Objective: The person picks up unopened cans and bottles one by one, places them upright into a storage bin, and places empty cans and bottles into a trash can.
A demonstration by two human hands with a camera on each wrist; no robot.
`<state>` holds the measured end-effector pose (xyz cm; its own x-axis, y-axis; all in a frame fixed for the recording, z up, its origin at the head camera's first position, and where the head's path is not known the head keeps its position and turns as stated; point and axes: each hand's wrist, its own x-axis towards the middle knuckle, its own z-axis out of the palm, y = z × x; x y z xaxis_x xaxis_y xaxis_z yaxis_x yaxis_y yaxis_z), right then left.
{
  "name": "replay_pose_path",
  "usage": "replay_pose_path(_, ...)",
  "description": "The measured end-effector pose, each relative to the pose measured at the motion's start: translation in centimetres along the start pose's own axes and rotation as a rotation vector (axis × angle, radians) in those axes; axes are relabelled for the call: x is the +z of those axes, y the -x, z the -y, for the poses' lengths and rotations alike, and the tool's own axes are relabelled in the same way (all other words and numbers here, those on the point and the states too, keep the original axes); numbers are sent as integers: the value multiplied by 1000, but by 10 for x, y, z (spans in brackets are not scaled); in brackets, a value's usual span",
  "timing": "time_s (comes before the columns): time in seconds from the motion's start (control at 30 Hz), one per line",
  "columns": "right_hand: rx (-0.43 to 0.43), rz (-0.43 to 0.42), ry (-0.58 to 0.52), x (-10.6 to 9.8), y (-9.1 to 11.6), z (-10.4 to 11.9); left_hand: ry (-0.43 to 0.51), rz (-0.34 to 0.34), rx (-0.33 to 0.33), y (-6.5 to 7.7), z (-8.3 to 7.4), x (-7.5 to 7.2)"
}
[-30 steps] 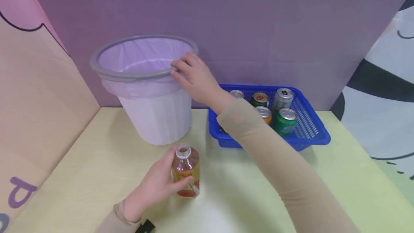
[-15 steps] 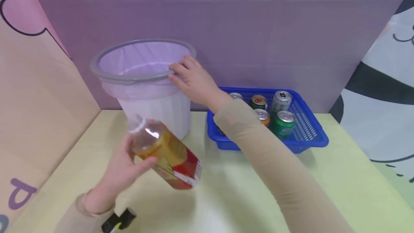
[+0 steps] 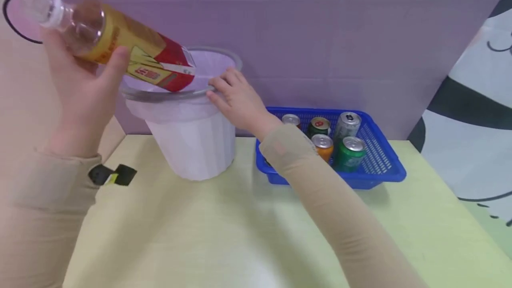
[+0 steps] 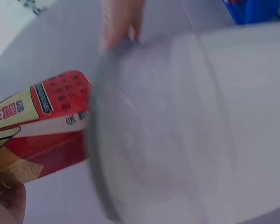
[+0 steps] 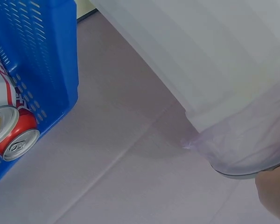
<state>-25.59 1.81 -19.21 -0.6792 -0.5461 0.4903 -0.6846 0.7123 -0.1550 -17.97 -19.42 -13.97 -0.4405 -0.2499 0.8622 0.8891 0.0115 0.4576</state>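
My left hand (image 3: 86, 97) grips a plastic drink bottle (image 3: 136, 48) with a yellow and red label. The bottle is tilted, its neck up at the left and its base pointing down to the right over the opening of a white trash can (image 3: 192, 146). In the left wrist view the red base end of the bottle (image 4: 60, 121) is beside the can's grey rim (image 4: 100, 172). My right hand (image 3: 242, 101) holds that rim at its front right, fingertips over the edge and thumb outside. A thin purple bag (image 5: 252, 135) lines the can and folds over its outside.
Right of the can, a blue plastic basket (image 3: 390, 159) holds several drink cans, among them a green can (image 3: 351, 157) and an orange can (image 3: 323, 146). Both containers stand on a pale yellow table (image 3: 240, 243), against a purple-grey wall (image 3: 300, 34).
My left hand has lifted the bottle off the table and carried it up and left to the can, tipping it base-forward on the way. The right hand stays on the rim.
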Motion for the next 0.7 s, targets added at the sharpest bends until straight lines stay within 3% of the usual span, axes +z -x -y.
replay_pose_path(0.07,-3,3,-9,2,0,1,-186,7,-59,-7,9,-4)
replay_pose_path(0.17,-10,10,-15,4,1,4,-436,37,-218,-13,20,-11)
replay_pose_path(0.27,8,23,-13,4,1,7,-668,173,-396,-19,29,-13)
replay_pose_path(0.37,29,18,-15,5,2,9,-836,346,-497,-25,40,-12)
replay_pose_path(0.5,33,3,-9,5,3,9,-958,573,-622,-35,50,-12)
replay_pose_path(0.6,42,-2,4,4,3,9,-1000,727,-671,-43,55,-10)
replay_pose_path(0.7,55,-2,12,3,4,8,-1011,833,-687,-49,61,-6)
